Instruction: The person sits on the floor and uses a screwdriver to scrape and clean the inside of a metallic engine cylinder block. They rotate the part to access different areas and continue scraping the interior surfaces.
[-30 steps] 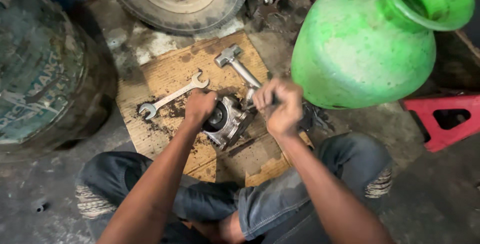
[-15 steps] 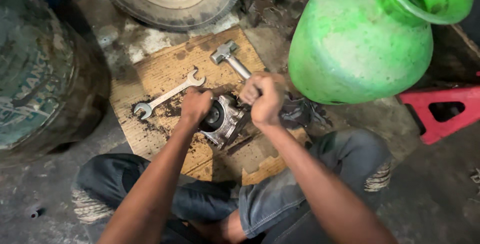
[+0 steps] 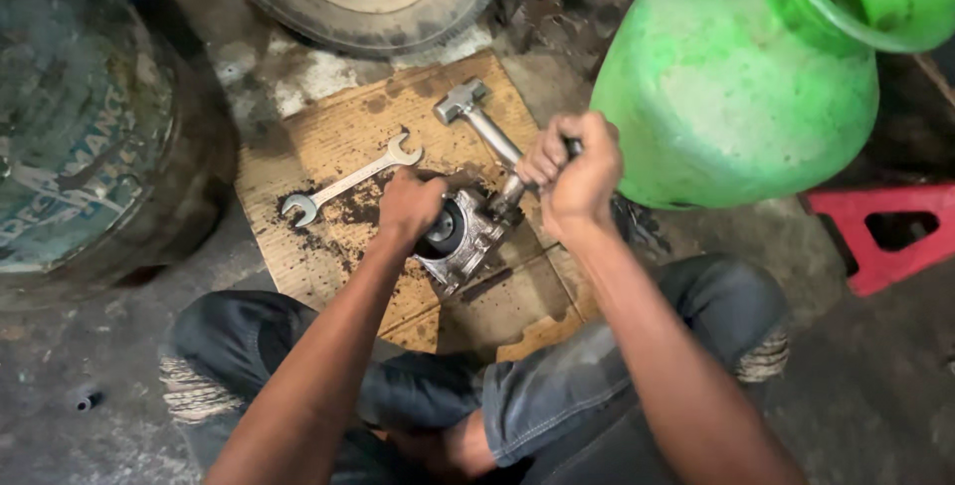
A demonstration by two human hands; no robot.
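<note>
right hand point(image 3: 575, 172) fisted on hammer point(image 3: 484, 127), swung lower than before, nearer metal housing point(image 3: 460, 238) | left hand point(image 3: 410, 204) clamps housing, unmoved | wrench point(image 3: 348, 181) left of housing

1. A bright green plastic water pot point(image 3: 736, 77) is showing pale scuffed patches.
2. A silver double-ended spanner point(image 3: 350, 179) is lying on tan cardboard point(image 3: 338, 137) speckled with dark grime.
3. A red stand point(image 3: 880, 236) is glowing beside grey concrete.
4. A teal drum point(image 3: 90, 117) is looking rusty and worn.

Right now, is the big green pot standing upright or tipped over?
Upright. The green pot stands on its base with its open mouth pointing up, beside the right hand.
</note>
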